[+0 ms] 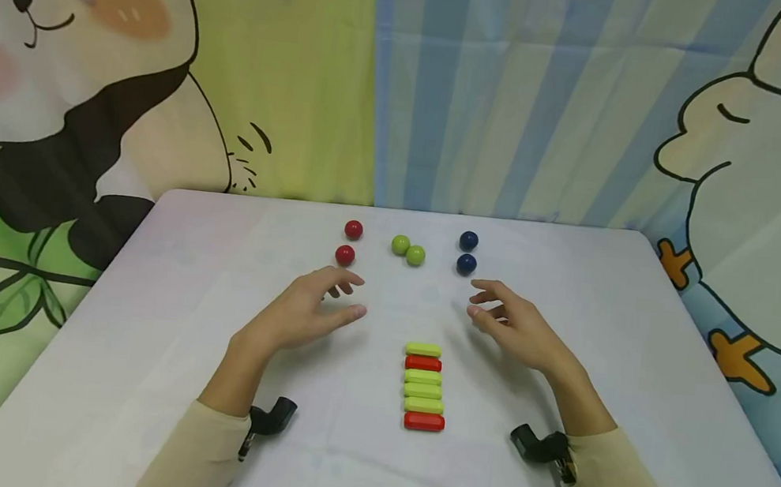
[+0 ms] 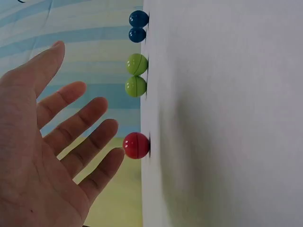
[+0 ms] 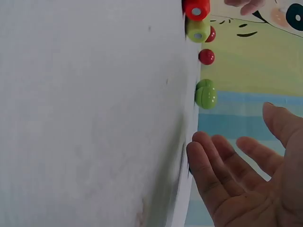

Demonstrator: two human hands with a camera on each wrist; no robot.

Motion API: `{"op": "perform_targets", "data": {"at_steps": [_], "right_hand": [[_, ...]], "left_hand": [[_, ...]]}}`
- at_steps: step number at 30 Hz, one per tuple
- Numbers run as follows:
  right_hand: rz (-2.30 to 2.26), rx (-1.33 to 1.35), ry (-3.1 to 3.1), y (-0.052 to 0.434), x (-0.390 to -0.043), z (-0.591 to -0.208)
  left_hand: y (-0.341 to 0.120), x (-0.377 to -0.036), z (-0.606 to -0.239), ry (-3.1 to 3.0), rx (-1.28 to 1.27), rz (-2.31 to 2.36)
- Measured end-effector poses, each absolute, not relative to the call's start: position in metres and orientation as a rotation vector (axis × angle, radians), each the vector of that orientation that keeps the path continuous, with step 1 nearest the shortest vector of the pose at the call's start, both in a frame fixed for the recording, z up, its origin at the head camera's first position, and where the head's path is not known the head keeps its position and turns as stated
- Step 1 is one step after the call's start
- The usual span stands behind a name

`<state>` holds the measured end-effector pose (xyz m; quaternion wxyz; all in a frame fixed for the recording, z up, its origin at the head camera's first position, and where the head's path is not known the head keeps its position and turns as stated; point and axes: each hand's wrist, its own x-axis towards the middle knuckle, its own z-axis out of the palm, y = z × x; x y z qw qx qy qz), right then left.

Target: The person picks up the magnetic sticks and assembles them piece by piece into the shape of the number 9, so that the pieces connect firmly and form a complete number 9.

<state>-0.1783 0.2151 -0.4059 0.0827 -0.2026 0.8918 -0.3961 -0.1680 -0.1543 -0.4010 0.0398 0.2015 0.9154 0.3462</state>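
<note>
My left hand [image 1: 308, 306] hovers over the table with fingers relaxed and nothing in them, nearest to two red balls [image 1: 345, 255]. On the other side my right hand [image 1: 518, 324] is also raised, loosely spread and holding nothing, just in front of two dark blue balls [image 1: 466, 264]. Between these pairs lie two green balls [image 1: 415, 256], touching each other. Nearer the front, a column of short rods lies side by side, several yellow-green rods [image 1: 423, 390] and two red rods [image 1: 424, 422]. In the right wrist view the blue balls are mostly hidden behind the fingers.
A white cloth covers the table [image 1: 158, 346]. Behind it hangs a printed curtain [image 1: 485, 87] with cartoon animals, meeting the table's back edge. Black camera mounts [image 1: 272, 417] sit on both wrists, over beige sleeves [image 1: 197, 453].
</note>
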Motion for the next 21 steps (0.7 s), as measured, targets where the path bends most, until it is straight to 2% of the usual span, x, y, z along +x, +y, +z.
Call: {"op": "perform_targets", "data": {"at_steps": [9,21], "right_hand": [[-1.245,-0.625,2.57,0.214,-0.175,-0.41],[-1.227,-0.662,2.535,0.2,-0.176,-0.416]], "left_hand": [[-0.131,-0.17,-0.413,2.575,0.699,1.296],[-0.119,-0.167,-0.419,2.556,0.749,1.236]]}}
